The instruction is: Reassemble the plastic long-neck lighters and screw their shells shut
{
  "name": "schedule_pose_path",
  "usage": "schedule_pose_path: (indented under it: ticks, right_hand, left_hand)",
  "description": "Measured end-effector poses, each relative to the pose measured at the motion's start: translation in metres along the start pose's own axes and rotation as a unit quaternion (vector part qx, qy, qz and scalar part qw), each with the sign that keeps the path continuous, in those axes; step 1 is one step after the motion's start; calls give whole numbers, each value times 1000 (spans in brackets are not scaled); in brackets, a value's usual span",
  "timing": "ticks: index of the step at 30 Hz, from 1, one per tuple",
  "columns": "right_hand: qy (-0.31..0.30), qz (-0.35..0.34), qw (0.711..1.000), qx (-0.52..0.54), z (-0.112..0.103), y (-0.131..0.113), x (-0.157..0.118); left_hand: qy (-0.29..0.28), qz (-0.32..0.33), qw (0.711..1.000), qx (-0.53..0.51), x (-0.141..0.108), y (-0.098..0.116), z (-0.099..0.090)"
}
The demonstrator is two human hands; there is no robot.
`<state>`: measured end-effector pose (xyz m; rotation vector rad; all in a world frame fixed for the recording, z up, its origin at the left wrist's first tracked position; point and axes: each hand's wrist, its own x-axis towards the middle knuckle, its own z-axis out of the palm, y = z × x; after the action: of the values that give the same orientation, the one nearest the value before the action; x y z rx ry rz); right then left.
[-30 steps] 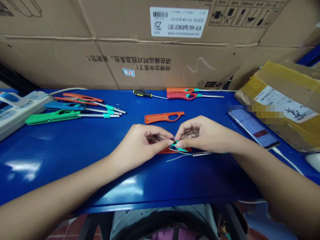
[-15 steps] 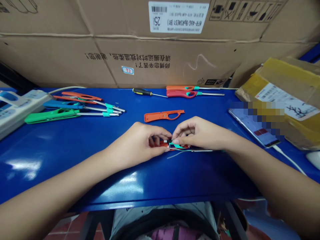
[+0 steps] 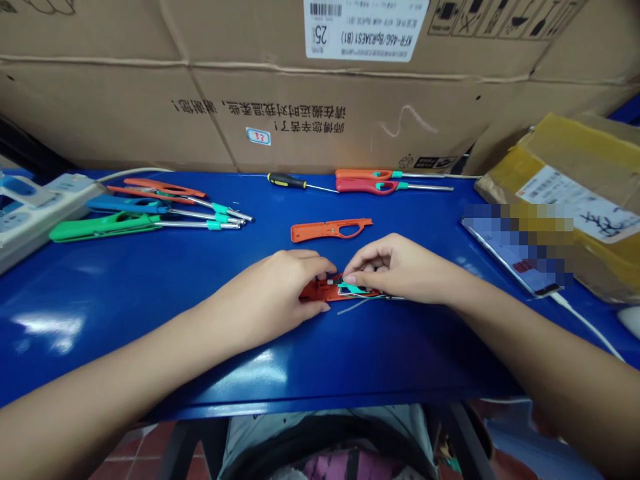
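Observation:
An opened orange lighter half lies on the blue table, with a green trigger piece, a small white and black part and thin wires in it. My left hand grips the handle end of this half between thumb and fingers. At the trigger area, my right hand has thumb and forefinger pinched on a small dark part, mostly hidden by the fingertips. A loose clear tube sticks out on the near side. The other orange shell half lies just beyond my hands.
Several lighters lie at the left beside a white power strip. A screwdriver and two lighters lie at the back before a large carton. A phone and taped box stand right.
My left hand's fingers have shifted back and spread wider, showing more of the orange half. My right hand stays pinched at the trigger area. The view has shifted slightly.

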<state>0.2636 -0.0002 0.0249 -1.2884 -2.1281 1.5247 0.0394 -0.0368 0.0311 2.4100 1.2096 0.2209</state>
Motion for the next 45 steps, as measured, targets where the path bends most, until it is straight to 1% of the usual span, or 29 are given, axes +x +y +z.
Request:
schedule_pose_path:
  ticks: [9, 15, 22, 27, 31, 34, 40, 45]
  right_hand:
    - [19, -6, 998, -64, 6, -4, -4]
    - [48, 16, 998, -48, 5, -3, -4]
    - [51, 29, 998, -23, 4, -4, -5]
    - [57, 39, 993, -91, 3, -3, -6]
    - [40, 35, 994, -91, 0, -2, -4]
    - [27, 35, 994, -102, -7, -6, -8]
    - [-61, 13, 982, -178, -25, -12, -20]
    - [-68, 22, 976, -205, -24, -8, -18]
  left_hand:
    - [23, -3, 1000, -19, -1, 6, 7]
    - [37, 22, 998, -38, 0, 8, 11]
    - [60, 36, 997, -43, 0, 10, 17]
    - [55, 61, 996, -39, 0, 11, 22]
    - [48, 62, 997, -5, -4, 13, 24]
    - [51, 59, 997, 9, -6, 14, 25]
    - [54, 57, 997, 11, -7, 15, 27]
    - [50, 55, 997, -2, -5, 15, 27]
